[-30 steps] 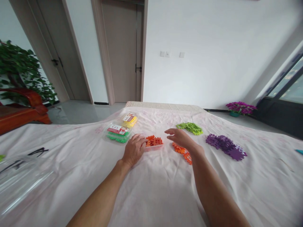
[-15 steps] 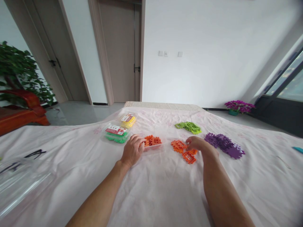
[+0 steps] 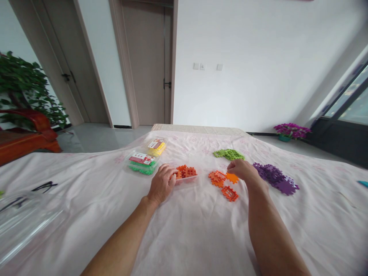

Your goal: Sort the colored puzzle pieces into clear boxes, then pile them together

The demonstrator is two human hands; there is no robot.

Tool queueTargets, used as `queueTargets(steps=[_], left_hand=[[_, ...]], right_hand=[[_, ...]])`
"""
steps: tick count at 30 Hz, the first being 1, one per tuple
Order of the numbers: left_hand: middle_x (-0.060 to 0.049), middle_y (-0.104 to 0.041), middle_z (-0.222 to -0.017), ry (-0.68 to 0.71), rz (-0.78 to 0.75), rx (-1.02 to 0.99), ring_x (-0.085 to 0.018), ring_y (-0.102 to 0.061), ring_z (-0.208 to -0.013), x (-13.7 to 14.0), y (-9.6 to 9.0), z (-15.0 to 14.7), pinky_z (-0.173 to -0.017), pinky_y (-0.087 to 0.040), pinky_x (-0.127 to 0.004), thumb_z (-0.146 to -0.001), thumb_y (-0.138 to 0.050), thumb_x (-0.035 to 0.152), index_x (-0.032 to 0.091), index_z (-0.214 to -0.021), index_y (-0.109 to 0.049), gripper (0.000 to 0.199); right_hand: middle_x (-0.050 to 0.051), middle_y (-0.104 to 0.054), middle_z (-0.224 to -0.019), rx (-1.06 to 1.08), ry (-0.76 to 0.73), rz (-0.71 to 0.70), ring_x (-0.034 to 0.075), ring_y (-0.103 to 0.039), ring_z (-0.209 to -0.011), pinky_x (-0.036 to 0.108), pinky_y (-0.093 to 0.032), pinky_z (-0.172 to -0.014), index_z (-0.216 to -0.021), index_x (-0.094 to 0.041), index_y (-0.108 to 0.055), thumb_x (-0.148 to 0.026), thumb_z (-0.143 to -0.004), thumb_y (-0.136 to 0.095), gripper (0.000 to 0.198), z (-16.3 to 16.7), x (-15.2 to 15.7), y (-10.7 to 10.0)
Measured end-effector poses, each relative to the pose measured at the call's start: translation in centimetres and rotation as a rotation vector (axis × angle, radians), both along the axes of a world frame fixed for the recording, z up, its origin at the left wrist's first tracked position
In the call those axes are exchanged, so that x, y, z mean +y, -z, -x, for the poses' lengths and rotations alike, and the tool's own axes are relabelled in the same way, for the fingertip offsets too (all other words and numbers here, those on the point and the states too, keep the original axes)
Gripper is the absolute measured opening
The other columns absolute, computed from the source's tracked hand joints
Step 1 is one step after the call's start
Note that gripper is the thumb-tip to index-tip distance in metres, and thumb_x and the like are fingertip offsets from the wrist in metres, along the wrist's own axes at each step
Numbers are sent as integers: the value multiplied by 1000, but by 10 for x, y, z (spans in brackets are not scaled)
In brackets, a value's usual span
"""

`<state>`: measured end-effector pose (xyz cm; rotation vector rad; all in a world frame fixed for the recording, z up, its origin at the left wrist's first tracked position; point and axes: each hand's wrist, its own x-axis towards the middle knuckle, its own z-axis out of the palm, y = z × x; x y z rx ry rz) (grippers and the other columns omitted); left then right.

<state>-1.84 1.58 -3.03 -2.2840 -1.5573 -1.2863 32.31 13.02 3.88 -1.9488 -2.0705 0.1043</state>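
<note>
Orange interlocking tile (image 3: 232, 178), right of plastic tub (image 3: 187, 179), nearest right hand (image 3: 244, 171), its grip unclear; left hand (image 3: 161, 182) clamped on tub

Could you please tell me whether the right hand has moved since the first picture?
Yes, the right hand moved right: earlier it reached left of the lime-green pile; now it is nearer the pile's right end.

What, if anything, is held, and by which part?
The right hand seems to pinch an orange piece by its far edge; the left hand is at the left end of the clear tray, grip unclear.
</note>
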Motion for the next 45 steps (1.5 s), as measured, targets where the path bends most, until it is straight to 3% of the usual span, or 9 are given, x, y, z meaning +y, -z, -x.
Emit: queueTargets(steps=[3,7,12,17,28,38,45], left_hand=[[-5,-64,-115,0,9,-5,-22,-50,-121,0,1,0,-111,-39,-43,-93,-44,21,22,-109,-66,27],[-6,-60,-118,0,12,-22,-21,-49,-122,1,3,1,-111,-39,-42,-93,-45,22,23,-105,-67,25],[-6,-59,-117,1,3,-31,-21,-49,-121,2,5,2,-110,-40,-41,-93,-46,21,23,-98,-66,21],[-6,-59,-116,-4,18,-34,-21,-49,-121,1,3,0,-110,-39,-43,-94,-45,23,23,-97,-65,20],[-6,-61,-114,-1,18,-36,-21,-49,-121,1,4,1,-111,-38,-44,-95,-45,24,22,-98,-65,21],[-6,-62,-114,-6,38,-34,-22,-48,-123,1,3,1,-112,-37,-44,-94,-44,23,22,-98,-67,23],[-6,-63,-113,-2,33,-35,-22,-48,-123,1,2,0,-111,-38,-44,-95,-43,24,22,-99,-67,25]], right_hand=[[2,-71,-74,118,-61,-66,18,-64,-69,26,-41,-59,-81,-25,-75,-32,-71,-67,14,18,-10,-22],[0,-70,-72,368,-254,-214,16,-62,-65,26,-41,-59,-85,-23,-74,-36,-77,-64,18,53,-25,-37],[2,-71,-81,489,-555,-282,16,-63,-73,26,-44,-67,-82,-21,-73,-26,-79,-64,10,102,-43,-32],[2,-70,-82,455,-719,-252,15,-62,-76,25,-44,-71,-83,-22,-72,-16,-82,-61,13,134,-54,-17],[3,-68,-84,408,-604,-245,15,-61,-75,25,-44,-70,-84,-22,-70,-17,-81,-60,12,137,-48,-5],[2,-69,-85,248,-652,-169,14,-60,-76,24,-42,-69,-81,-20,-71,-9,-75,-57,19,124,-43,-4],[4,-74,-88,88,-674,-65,20,-63,-91,29,-45,-84,-83,-23,-76,-15,-78,-59,19,119,-46,-8]])
